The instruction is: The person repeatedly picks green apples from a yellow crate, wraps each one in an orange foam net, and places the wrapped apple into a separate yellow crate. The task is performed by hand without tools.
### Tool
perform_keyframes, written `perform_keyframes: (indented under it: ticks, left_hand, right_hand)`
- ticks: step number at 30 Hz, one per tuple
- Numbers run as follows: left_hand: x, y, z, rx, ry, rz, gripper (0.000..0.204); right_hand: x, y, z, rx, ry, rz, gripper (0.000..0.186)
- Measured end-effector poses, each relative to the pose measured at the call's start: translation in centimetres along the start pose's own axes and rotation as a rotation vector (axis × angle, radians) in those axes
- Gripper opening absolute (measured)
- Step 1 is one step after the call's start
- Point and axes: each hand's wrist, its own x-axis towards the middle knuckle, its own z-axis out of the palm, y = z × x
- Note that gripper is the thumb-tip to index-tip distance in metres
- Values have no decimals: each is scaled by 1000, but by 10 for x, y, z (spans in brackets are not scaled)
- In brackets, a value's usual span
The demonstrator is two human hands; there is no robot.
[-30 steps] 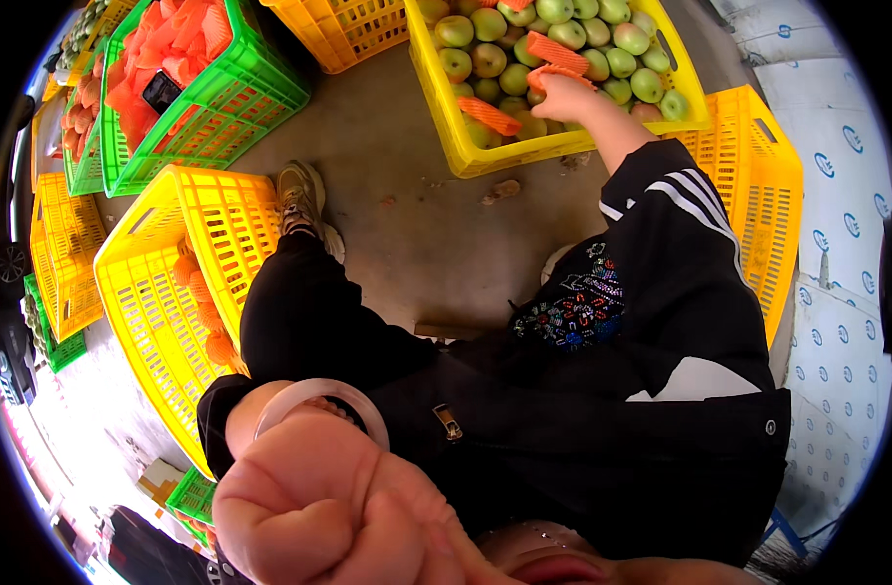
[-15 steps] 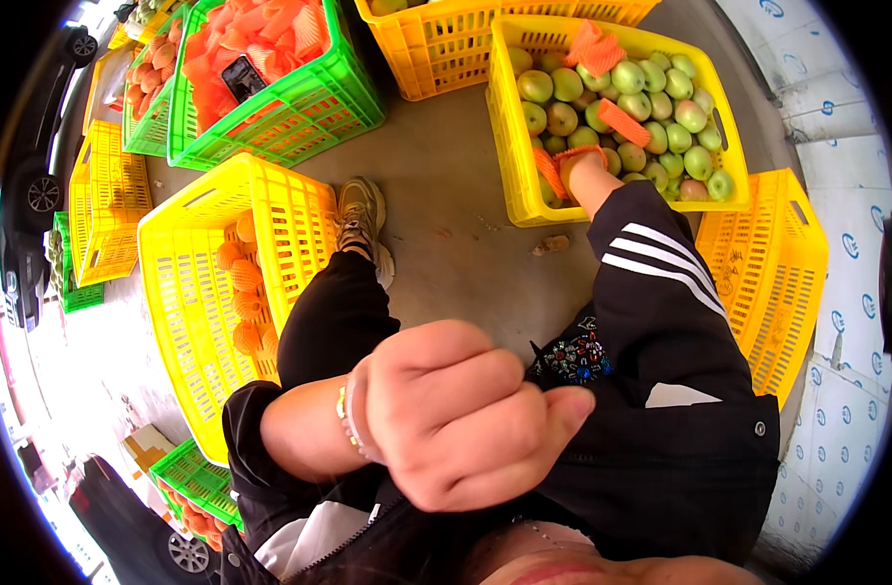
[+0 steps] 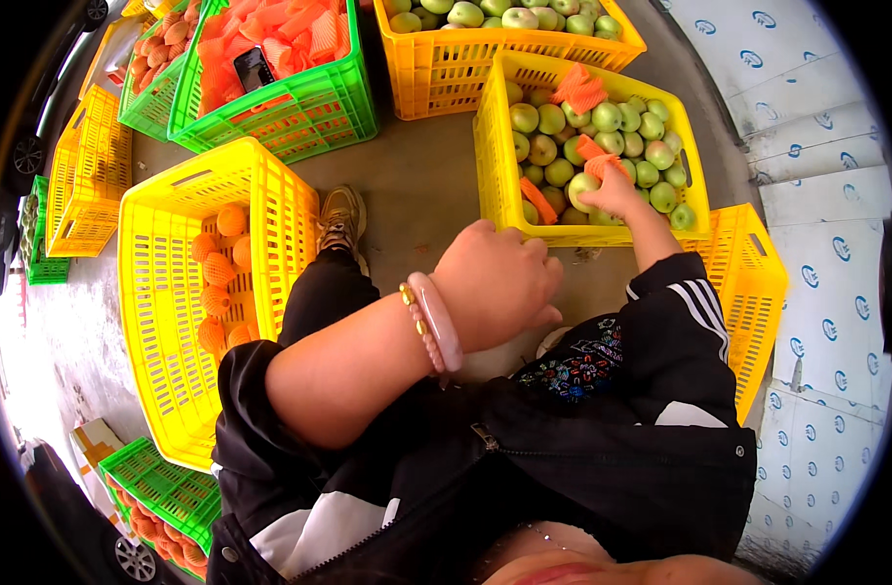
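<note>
My right hand point(image 3: 616, 190) reaches into a yellow crate point(image 3: 694, 185) of green apples, some with a reddish blush. Its fingers and thumb close round a green apple point(image 3: 582, 189) at the near side of the pile. An orange foam net sleeve point(image 3: 590, 151) lies by the fingertips, and another sleeve point(image 3: 537, 201) rests near the crate's left wall. My left hand point(image 3: 499, 283) is raised in front of my body, back upward, with its fingers curled under. Its palm is hidden, so what it holds, if anything, does not show.
A yellow crate point(image 3: 187, 180) with several sleeved fruits point(image 3: 216, 269) stands at my left. Beyond it, a green crate point(image 3: 358, 93) holds orange foam sleeves point(image 3: 324, 34) and a phone point(image 3: 253, 69). Another apple-filled crate point(image 3: 446, 83) stands behind. A yellow crate point(image 3: 758, 292) leans at right.
My right hand has come up out of the near left corner of the apples, shifted right, and now grips an apple. My left hand has moved forward, its fist turned back upward.
</note>
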Motion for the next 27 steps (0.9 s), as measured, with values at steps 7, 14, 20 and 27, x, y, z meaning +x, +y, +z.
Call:
perform_keyframes:
  ticks: [7, 14, 20, 27]
  left_hand:
    - [36, 2, 0, -236, 236, -401, 79]
    - [51, 8, 13, -384, 483, -308, 83]
    - [50, 5, 13, -328, 548, -55, 80]
    - [49, 2, 5, -274, 485, -13, 76]
  right_hand:
    - [-105, -126, -35, 1214, -101, -412, 42]
    - [-166, -150, -29, 1192, -42, -510, 52]
    - [-184, -136, -32, 1229, -122, -436, 59]
    - [-177, -127, -33, 1221, -134, -506, 62]
